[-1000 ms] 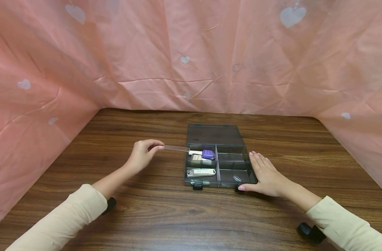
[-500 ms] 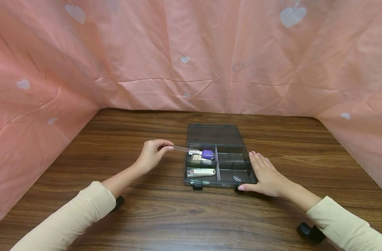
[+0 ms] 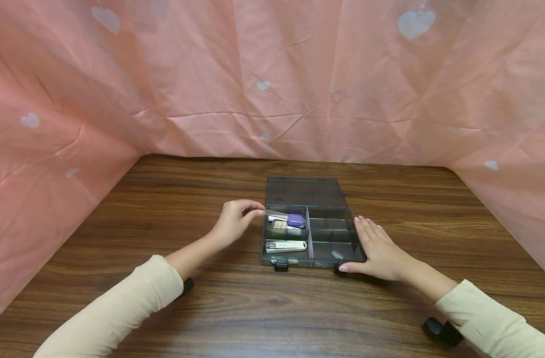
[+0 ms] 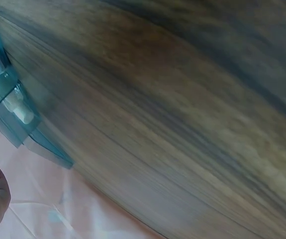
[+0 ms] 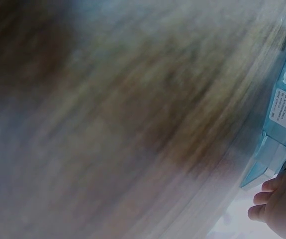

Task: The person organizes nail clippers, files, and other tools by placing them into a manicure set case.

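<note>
A smoky clear divided case [image 3: 310, 256] lies on the table with its lid [image 3: 306, 192] folded back. Between thumb and fingers, my left hand [image 3: 236, 219] pinches a thin, flat pale strip [image 3: 276, 214], whose far end reaches over the back left compartment. That compartment has a purple-labelled nail polish bottle [image 3: 296, 220] and a cream-labelled bottle [image 3: 280, 226] in it. A white nail clipper [image 3: 286, 246] lies in front of them. My right hand [image 3: 382, 251] rests along the case's right side, fingers extended and thumb at the front edge.
A small clear curved piece [image 3: 337, 254] lies in the front right compartment. Two dark latches, one being the left latch [image 3: 281, 264], stick out at the front. Pink cloth [image 3: 272, 124] hangs behind the wooden table [image 3: 254, 308].
My left hand has moved right, up to the case's left edge, carrying the strip from beside the case to over the back left compartment. The right hand has stayed put.
</note>
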`<state>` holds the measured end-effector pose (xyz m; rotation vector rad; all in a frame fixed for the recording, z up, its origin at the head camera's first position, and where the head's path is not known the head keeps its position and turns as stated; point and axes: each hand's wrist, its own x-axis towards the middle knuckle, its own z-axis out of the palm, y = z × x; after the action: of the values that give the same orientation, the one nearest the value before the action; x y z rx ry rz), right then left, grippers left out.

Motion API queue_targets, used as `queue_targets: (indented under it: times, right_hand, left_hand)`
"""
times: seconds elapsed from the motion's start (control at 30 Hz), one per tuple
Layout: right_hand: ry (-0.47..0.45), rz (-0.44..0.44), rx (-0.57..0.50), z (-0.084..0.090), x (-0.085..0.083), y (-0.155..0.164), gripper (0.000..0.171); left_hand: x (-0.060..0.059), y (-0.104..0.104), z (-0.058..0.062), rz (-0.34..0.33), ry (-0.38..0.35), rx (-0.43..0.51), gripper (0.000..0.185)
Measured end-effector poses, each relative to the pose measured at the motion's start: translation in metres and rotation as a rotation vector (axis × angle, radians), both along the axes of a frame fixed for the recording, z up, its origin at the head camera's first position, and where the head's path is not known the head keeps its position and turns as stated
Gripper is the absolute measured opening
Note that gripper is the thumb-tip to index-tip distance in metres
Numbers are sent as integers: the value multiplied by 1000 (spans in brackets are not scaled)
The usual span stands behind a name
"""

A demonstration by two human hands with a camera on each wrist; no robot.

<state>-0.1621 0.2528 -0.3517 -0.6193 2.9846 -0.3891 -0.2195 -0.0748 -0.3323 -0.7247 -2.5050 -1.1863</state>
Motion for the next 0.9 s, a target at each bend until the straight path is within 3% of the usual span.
queue_targets:
  times: [0.33, 0.5, 0.9]
  right_hand:
    - [13, 4, -1, 0, 0, 0, 115]
    - [11, 3, -2, 0, 0, 0, 116]
    - [8, 8, -4, 1, 1, 0, 116]
  left_hand:
    - [0, 17, -6, -37, 9, 29, 11]
    - [0, 26, -8, -38, -5, 15, 12]
    - [-3, 48, -12, -62, 38, -28, 12]
